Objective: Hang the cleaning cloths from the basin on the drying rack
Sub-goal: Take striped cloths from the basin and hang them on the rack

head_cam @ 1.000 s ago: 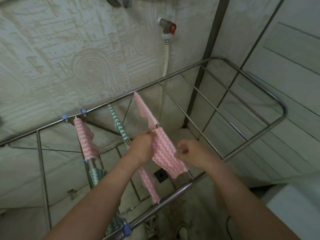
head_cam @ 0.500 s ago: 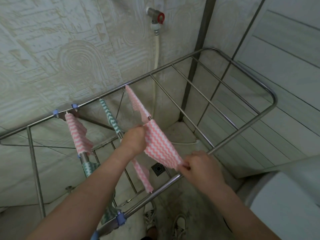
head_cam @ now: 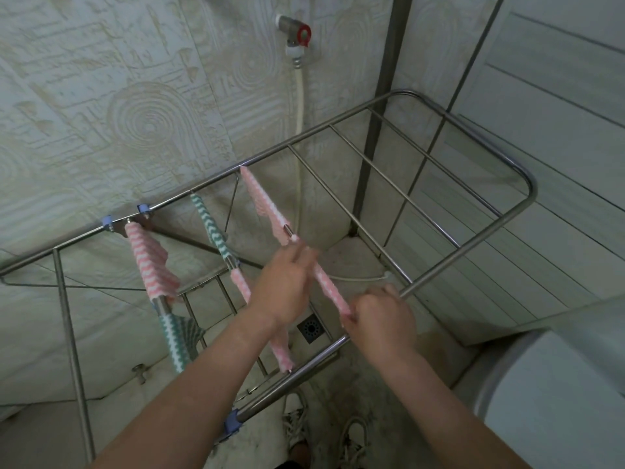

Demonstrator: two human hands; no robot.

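A steel drying rack [head_cam: 490, 225] stands in front of me with several cloths over its bars. A pink zigzag cloth [head_cam: 329, 287] lies along the third bar, and both hands are on it. My left hand [head_cam: 285, 286] grips its upper part; my right hand [head_cam: 380, 316] pinches its lower end near the front rail. Another pink cloth [head_cam: 262, 201] hangs higher on the same bar. A green cloth [head_cam: 211, 225] and a pink one [head_cam: 282, 345] share the neighbouring bar. Further left hang a pink cloth [head_cam: 152, 265] and a green cloth [head_cam: 176, 336]. The basin is out of view.
Three bare bars [head_cam: 406, 184] span the right half of the rack. A tap with a red handle [head_cam: 299, 33] and white hose sits on the wall behind. A floor drain [head_cam: 311, 328] lies below. A white appliance [head_cam: 558, 401] stands at the right. My shoes [head_cam: 324, 431] show underneath.
The pink cloth between my hands went from spread wide to folded narrow over the bar. My right hand moved down to the front rail; my left hand stayed near the middle.
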